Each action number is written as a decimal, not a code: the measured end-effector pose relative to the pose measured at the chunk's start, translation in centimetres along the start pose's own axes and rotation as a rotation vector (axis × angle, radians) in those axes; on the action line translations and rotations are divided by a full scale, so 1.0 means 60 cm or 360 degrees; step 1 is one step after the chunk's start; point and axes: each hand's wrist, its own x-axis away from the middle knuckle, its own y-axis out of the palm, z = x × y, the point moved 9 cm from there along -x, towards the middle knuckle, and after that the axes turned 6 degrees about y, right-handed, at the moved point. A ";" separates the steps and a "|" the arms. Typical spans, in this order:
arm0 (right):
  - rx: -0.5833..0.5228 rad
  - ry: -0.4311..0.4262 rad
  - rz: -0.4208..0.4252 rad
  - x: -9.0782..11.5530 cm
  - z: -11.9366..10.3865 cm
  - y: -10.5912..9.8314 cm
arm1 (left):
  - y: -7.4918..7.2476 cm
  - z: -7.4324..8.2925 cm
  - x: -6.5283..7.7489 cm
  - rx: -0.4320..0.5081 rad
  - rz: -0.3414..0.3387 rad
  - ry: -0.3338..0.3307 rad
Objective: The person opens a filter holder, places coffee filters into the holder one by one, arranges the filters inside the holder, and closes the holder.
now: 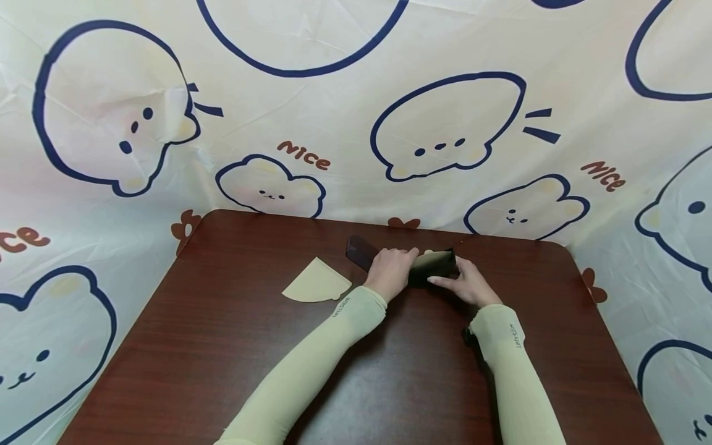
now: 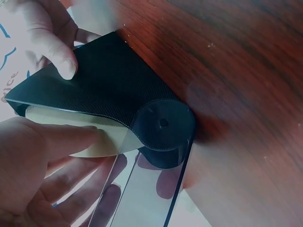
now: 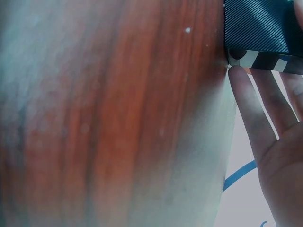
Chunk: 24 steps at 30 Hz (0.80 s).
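A black ribbed, wedge-shaped coffee filter holder (image 2: 104, 71) is held between both hands, its clear cover (image 2: 147, 194) swung out from a round pivot. Cream paper coffee filters (image 2: 106, 135) stick out of its open side. In the left wrist view, the thumb of my left hand (image 1: 389, 272) lies on these papers, its fingers behind them and seen partly through the cover. My right hand (image 1: 470, 281) grips the black case, thumb on the ribbed face and fingers at the opposite side. A separate fan-shaped coffee filter (image 1: 317, 281) lies flat on the table, left of my left hand.
The brown wood-grain table (image 1: 222, 371) has rounded far corners. A cream curtain (image 1: 345, 111) with cartoon bears hangs close behind its far edge and along both sides. Pale sleeves cover both forearms, and a dark strap-like item (image 1: 470, 337) is at the right cuff.
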 end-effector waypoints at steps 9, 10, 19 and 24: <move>0.0009 0.0003 -0.0001 0.000 -0.001 0.001 | -0.024 0.005 0.007 -0.0028 0.0138 0.0058; 0.0007 0.0000 0.0000 0.000 -0.002 0.000 | -0.030 0.005 0.008 -0.0036 0.0160 0.0064; -0.0042 0.0004 -0.0006 -0.001 -0.003 0.000 | -0.118 -0.013 0.028 -0.0032 0.0507 0.0129; -0.0056 0.0002 -0.0014 0.001 -0.001 0.000 | -0.173 -0.048 0.041 0.0068 0.0678 0.0111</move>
